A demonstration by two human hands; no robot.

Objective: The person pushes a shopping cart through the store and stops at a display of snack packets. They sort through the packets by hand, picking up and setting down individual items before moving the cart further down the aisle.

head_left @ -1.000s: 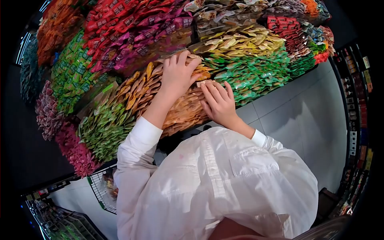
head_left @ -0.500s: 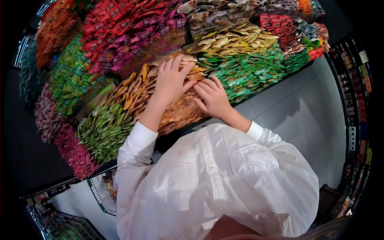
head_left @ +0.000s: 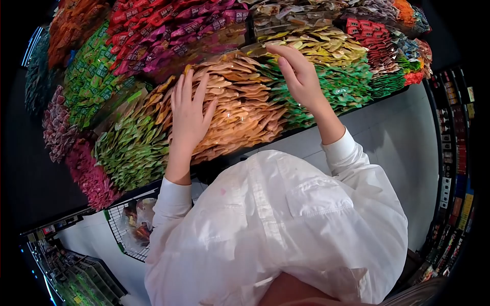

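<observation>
My left hand (head_left: 190, 109) lies with fingers spread over the left side of a stack of orange snack packets (head_left: 242, 102), near the amber packets (head_left: 166, 104) beside it. Nothing shows in its fingers. My right hand (head_left: 302, 79) overlaps the yellow packets (head_left: 306, 43) and green packets (head_left: 337, 86) in this view, its fingers stretched toward the back of the orange stack and its thumb apart from them. It appears to hold nothing. Light green packets (head_left: 135, 153) stand in rows to the left of my left hand.
Red packets (head_left: 135, 23) and purple packets (head_left: 189, 41) fill the farther sections. Bright green packets (head_left: 97, 86) lie to the left, pink ones (head_left: 92, 173) at the near left corner. A wire basket (head_left: 116, 232) with bagged goods stands below. Stocked shelves (head_left: 451, 153) line the right side.
My hands, close together on the orange packets before, have moved apart: the left one leftward, the right one rightward and farther away. More of the orange stack shows between them.
</observation>
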